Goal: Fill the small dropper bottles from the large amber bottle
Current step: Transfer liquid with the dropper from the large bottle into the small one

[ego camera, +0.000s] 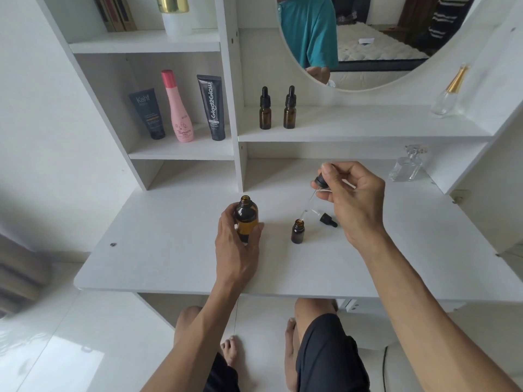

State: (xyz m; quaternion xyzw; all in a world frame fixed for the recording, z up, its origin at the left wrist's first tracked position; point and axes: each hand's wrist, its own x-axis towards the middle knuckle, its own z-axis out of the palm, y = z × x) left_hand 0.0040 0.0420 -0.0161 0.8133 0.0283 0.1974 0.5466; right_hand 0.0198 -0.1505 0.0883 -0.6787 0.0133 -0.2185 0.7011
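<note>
The large amber bottle (246, 215) stands uncapped on the white desk (169, 250), and my left hand (236, 247) grips its lower body. My right hand (352, 199) pinches the black bulb of a long glass dropper (311, 196), held tilted, with its tip right at the mouth of a small open amber bottle (298, 232) standing on the desk. A small black dropper cap (328, 219) lies on the desk just right of that bottle. Two capped small dropper bottles (265, 108) (289, 108) stand on the shelf behind.
A dark tube (148, 114), a pink bottle (178, 108) and a black tube (213, 108) stand in the left shelf niche. Two clear glass perfume bottles (407, 165) (450, 91) sit at the right. An oval mirror (368, 38) hangs above the shelf.
</note>
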